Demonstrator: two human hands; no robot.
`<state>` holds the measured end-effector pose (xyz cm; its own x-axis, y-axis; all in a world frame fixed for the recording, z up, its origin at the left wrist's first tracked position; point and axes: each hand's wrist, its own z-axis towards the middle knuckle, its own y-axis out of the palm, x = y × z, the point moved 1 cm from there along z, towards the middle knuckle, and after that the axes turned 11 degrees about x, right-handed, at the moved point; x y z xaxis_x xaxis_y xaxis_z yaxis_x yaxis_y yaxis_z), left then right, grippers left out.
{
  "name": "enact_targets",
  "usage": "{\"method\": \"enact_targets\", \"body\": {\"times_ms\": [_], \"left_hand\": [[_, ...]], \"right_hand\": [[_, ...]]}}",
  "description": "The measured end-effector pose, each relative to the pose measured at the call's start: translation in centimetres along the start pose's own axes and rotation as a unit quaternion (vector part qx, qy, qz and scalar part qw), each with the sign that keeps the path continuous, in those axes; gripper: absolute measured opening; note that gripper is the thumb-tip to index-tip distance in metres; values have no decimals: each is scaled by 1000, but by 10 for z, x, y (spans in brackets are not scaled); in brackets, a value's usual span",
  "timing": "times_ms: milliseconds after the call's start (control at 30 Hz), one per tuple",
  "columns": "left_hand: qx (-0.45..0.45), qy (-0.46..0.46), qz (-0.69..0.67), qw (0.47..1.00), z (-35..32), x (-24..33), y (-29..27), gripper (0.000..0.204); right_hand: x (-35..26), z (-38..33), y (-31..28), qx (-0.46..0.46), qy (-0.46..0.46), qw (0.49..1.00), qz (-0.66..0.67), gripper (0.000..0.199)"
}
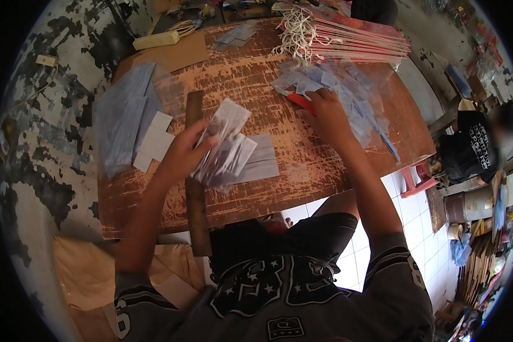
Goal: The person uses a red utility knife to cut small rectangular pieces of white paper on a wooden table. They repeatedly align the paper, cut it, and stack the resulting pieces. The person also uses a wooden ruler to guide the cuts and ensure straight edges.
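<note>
My left hand (pixel 180 150) grips a bundle of shiny transparent plastic pieces (pixel 225 151) with pale rectangular cards showing among them, tilted above the table. A flat grey-white sheet (pixel 263 157) lies partly beneath the bundle. In my right hand (pixel 329 114) is a red-handled tool (pixel 300 102); I cannot make out its working end. That hand is at the edge of a loose pile of transparent bluish plastic pieces (pixel 353 94). A long wooden strip (pixel 196 208) runs under my left hand and juts past the table's near edge.
Bluish plastic sheets (pixel 119 122) and white cards (pixel 155 142) lie at the left of the worn brown table (pixel 308 171). Red flat items with white cords (pixel 353 37) are stacked at the far right. Brown cardboard (pixel 176 52) lies far left. Another person (pixel 467 145) is at the right.
</note>
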<state>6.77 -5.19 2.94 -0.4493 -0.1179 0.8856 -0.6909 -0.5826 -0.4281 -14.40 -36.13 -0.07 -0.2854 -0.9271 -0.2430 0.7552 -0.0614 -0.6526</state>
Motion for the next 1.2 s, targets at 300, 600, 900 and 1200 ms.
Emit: {"method": "enact_targets", "body": {"times_ms": [300, 600, 900, 1200], "left_hand": [[16, 60, 146, 987, 132, -42, 33, 42], [71, 181, 254, 947, 146, -67, 62, 44], [131, 183, 257, 940, 149, -71, 73, 41], [178, 274, 234, 916, 146, -79, 79, 37]], "right_hand": [[3, 0, 8, -5, 33, 999, 14, 24], [-73, -25, -42, -227, 319, 883, 257, 34], [-82, -2, -2, -230, 86, 945, 215, 49], [-87, 12, 12, -294, 64, 941, 155, 47]]}}
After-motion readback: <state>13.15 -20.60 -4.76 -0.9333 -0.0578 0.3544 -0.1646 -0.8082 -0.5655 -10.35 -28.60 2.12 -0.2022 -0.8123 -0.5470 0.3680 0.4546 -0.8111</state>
